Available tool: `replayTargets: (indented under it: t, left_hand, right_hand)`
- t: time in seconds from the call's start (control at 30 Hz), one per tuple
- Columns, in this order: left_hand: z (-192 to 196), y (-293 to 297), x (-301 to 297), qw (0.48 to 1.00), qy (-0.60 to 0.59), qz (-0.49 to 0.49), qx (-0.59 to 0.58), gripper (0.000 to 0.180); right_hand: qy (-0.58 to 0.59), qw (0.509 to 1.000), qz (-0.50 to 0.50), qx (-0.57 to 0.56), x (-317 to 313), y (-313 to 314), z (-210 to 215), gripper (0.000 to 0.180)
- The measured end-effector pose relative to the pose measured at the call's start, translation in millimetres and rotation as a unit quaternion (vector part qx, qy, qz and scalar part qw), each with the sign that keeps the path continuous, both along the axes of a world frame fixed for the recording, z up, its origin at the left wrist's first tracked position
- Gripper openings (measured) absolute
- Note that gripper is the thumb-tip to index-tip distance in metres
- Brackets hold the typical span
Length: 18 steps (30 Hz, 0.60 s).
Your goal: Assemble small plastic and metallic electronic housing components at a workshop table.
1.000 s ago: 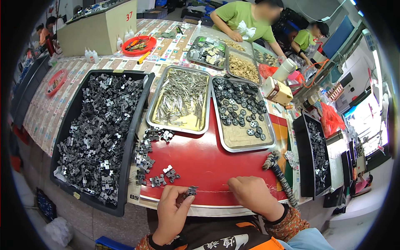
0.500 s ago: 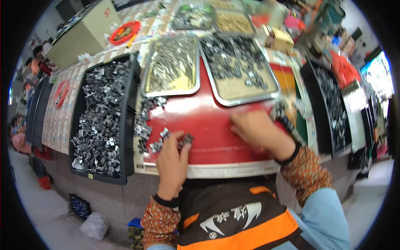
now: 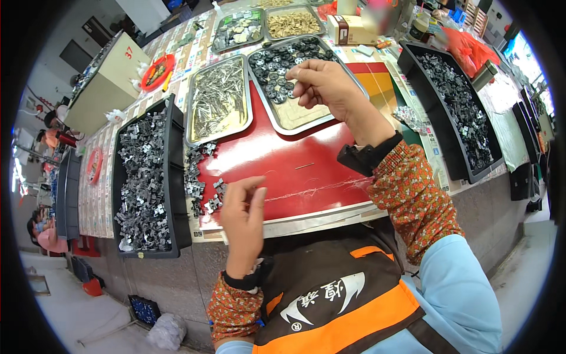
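Note:
Above the metal tray of round black wheel-like parts (image 3: 283, 72), my right hand (image 3: 327, 88) is raised with thumb and fingers pinched together. Whatever lies in that pinch is too small to make out. My left hand (image 3: 242, 221) hovers over the near left of the red mat (image 3: 283, 177), thumb and forefinger apart, nothing visible between them. Beside it is a loose row of small black-and-silver clips (image 3: 213, 203). A single thin metal pin (image 3: 305, 166) lies on the mat between the hands. Behind the mat, a second tray (image 3: 249, 112) holds many such pins.
Deep black bins of small dark parts flank the work area, one left (image 3: 175, 194) and one right (image 3: 457, 106). Farther back are a tray of tan pieces (image 3: 293, 25), a tray of mixed pieces (image 3: 238, 29), a carton (image 3: 352, 30) and a red dish (image 3: 171, 62).
My right hand has risen from over the red mat to the wheel tray. The dark clip by my left fingertips no longer shows there, and a pin now shows on the mat. The view has shifted.

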<state>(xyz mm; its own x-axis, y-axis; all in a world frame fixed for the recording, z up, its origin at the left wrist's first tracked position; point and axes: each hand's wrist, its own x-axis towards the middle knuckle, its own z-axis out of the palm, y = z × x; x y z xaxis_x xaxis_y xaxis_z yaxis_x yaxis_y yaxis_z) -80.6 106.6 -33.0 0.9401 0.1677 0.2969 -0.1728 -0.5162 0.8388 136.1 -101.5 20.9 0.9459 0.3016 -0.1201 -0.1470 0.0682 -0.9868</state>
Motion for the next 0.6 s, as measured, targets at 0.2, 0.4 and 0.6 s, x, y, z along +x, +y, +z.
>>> replayTargets:
  t: [0.2,0.4,0.6]
  left_hand:
    - [28,-69,0,0.988,-0.011,-0.144,-0.051,0.016]
    - [32,-123,-5,0.974,-0.099,-0.200,0.030,0.042]
    - [41,-134,-5,0.953,-0.235,-0.151,0.120,0.057]
  right_hand:
    - [0.065,0.977,-0.052,0.196,21,10,-7,0.012]
    - [0.106,0.955,-0.116,0.250,44,13,-16,0.011]
    - [0.101,0.956,-0.147,0.233,55,16,-17,0.010]
